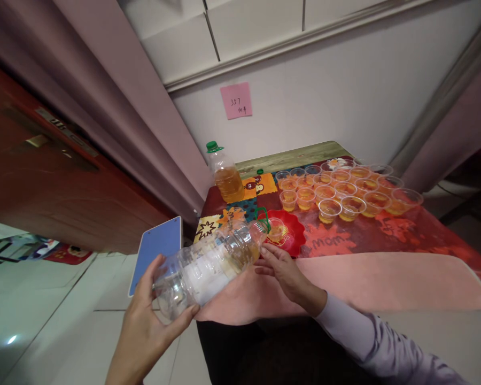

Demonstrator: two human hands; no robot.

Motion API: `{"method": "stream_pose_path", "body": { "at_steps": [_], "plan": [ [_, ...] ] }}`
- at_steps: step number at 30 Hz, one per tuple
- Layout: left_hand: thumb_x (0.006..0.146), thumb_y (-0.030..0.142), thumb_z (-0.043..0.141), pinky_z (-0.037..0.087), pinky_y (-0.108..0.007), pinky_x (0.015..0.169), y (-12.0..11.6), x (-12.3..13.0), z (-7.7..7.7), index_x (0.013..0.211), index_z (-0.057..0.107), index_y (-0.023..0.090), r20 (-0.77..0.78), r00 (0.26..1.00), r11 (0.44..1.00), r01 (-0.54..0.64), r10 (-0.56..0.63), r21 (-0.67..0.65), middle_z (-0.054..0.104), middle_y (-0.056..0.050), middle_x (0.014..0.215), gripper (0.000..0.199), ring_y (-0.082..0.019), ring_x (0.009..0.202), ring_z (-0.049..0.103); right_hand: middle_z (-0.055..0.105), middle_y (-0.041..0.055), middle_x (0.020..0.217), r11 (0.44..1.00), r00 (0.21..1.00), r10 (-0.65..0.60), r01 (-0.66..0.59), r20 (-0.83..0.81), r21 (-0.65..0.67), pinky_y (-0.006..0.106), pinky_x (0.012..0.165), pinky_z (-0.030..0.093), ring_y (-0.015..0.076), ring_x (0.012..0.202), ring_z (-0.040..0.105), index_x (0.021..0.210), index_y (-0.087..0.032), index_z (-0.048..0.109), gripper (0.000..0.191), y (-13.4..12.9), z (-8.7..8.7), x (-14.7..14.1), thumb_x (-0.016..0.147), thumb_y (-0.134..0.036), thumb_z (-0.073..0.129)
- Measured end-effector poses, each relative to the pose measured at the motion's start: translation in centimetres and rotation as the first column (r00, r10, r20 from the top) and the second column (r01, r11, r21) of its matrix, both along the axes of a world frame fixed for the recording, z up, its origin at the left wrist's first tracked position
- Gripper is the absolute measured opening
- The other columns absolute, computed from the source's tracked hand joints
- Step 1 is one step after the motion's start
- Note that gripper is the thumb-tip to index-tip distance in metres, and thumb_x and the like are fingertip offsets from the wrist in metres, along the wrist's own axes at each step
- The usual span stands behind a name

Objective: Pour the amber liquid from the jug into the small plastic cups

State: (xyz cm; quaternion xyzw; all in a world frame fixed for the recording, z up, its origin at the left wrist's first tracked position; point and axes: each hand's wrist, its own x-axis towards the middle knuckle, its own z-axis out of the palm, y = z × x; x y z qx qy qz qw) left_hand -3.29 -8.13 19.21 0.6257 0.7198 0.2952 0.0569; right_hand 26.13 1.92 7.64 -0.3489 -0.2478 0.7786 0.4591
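Observation:
A large clear bottle (212,267) is tilted, its neck with a green ring pointing right and up over a red scalloped plate (296,235). My left hand (148,315) grips its base, thumb below and fingers behind. Near the neck, the fingertips of my right hand (284,270) touch the bottle's underside. Some amber liquid lies toward the neck. A clear cup (277,230) stands on the plate below and beside the mouth; whether liquid is flowing cannot be made out. Several clear cups (329,210) of amber liquid stand in rows at the right.
Another bottle (229,183) with a green cap and amber liquid stands at the table's back left. A loose green cap (260,171) lies near it. A pink mat (369,280) covers the front edge. A blue board (156,248) is left of the table.

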Motion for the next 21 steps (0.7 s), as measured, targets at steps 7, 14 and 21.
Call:
{"method": "stream_pose_path", "body": {
  "at_steps": [7,14,21],
  "plan": [
    [0.076,0.074,0.09,0.063,-0.069,0.111,-0.1,0.1,0.0,0.173,0.047,0.027,-0.012,1.0,1.0,0.004,-0.004,0.005,0.065,-0.022,0.165,0.116,-0.05,0.143,0.07,0.076,0.0027,0.104,1.0,1.0,0.012,-0.012,-0.005,0.008,0.036,0.087,0.062,0.0178,0.09,0.072,0.108,-0.024,0.081,0.063,0.1,-0.2,0.1,0.072,-0.071,0.102],
    [0.077,0.073,0.09,0.061,-0.072,0.113,-0.1,0.1,-0.3,0.174,0.045,0.028,0.0,1.0,1.0,0.007,-0.007,0.003,0.065,-0.023,0.165,0.117,-0.051,0.144,0.069,0.075,0.0035,0.106,1.0,1.0,0.002,-0.002,0.011,0.011,0.038,0.088,0.063,0.0189,0.093,0.072,0.108,-0.025,0.081,0.058,0.2,-0.5,0.1,0.076,-0.068,0.101],
    [0.078,0.071,0.091,0.059,-0.072,0.117,-0.1,-0.1,-1.4,0.177,0.04,0.028,0.035,0.999,1.0,0.018,-0.018,-0.011,0.062,-0.023,0.168,0.118,-0.05,0.149,0.066,0.076,0.0018,0.103,1.0,0.999,0.003,-0.003,0.032,0.012,0.036,0.086,0.063,0.0162,0.088,0.072,0.107,-0.025,0.082,0.059,0.4,-0.3,0.4,0.073,-0.068,0.103]
  ]
}}
